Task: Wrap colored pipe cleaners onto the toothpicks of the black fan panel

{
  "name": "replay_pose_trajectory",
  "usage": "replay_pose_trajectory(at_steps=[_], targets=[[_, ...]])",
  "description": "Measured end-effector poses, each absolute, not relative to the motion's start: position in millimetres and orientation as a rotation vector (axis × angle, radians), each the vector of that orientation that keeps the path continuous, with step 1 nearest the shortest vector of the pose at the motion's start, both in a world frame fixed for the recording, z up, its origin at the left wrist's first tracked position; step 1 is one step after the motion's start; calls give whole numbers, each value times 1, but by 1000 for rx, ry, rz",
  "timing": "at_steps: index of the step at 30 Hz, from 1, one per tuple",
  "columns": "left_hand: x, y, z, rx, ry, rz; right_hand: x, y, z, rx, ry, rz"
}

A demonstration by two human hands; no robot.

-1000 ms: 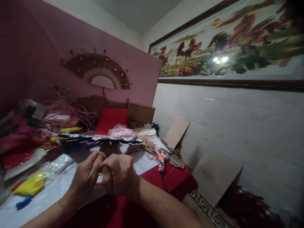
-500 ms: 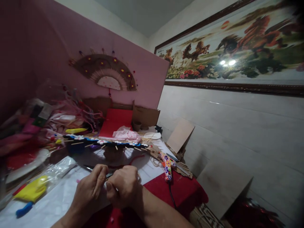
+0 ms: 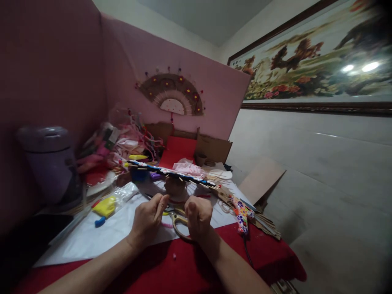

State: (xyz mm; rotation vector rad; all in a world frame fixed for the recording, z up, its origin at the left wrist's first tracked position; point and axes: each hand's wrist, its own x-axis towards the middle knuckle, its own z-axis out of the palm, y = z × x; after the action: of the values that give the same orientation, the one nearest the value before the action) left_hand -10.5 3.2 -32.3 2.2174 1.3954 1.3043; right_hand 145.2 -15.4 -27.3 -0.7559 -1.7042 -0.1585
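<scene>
My left hand point(image 3: 150, 216) is closed, its thumb pressed against the curled fingers; whatever it pinches is hidden. A short gap away, my right hand point(image 3: 199, 216) forms a fist, and I cannot make out anything inside it. Beneath and between them lie scissors point(image 3: 175, 222) with gold-coloured handles on the white sheet point(image 3: 82, 241). A small pink strip shows beside the handles. Just beyond the hands stands a dark fan-shaped piece point(image 3: 171, 173), seen nearly edge-on, with blue and white trim and thin sticks poking out.
A flower-patterned glue gun point(image 3: 241, 214) lies on the red cloth point(image 3: 269, 253) at right. Yellow and blue clay point(image 3: 104, 208) sits in plastic at left, near a lilac bin-like container point(image 3: 53, 167). Red card point(image 3: 180, 149), pink fabric point(image 3: 188, 166) and cardboard point(image 3: 214, 149) stand behind.
My view has swung left, so everything sits further right. My hands have moved apart from nearly touching, and the scissors' handles now show between them.
</scene>
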Motion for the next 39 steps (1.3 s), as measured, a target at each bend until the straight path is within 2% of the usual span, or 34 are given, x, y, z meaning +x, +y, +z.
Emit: replay_pose_trajectory(at_steps=[7,13,19,24,28,33,39], targets=[[-9,-3,-32,2471,1381,1196,144,-17,-28,-783,-1744,-150],[-15,3,-26,2405,1392,1238,145,-17,-27,-802,-1720,-168],[-35,19,-16,2231,1637,1262,145,-15,-27,-806,-1657,-164],[-41,27,-14,2248,1856,1104,148,-13,-24,-822,-1582,-196],[-37,25,-16,2295,1754,1034,153,-13,-19,-827,-1443,-227],[-33,22,-21,2499,1365,1070,157,-13,-14,-882,-1354,-241],[-45,32,-15,2462,1497,1086,158,-11,-18,-872,-1470,-232]])
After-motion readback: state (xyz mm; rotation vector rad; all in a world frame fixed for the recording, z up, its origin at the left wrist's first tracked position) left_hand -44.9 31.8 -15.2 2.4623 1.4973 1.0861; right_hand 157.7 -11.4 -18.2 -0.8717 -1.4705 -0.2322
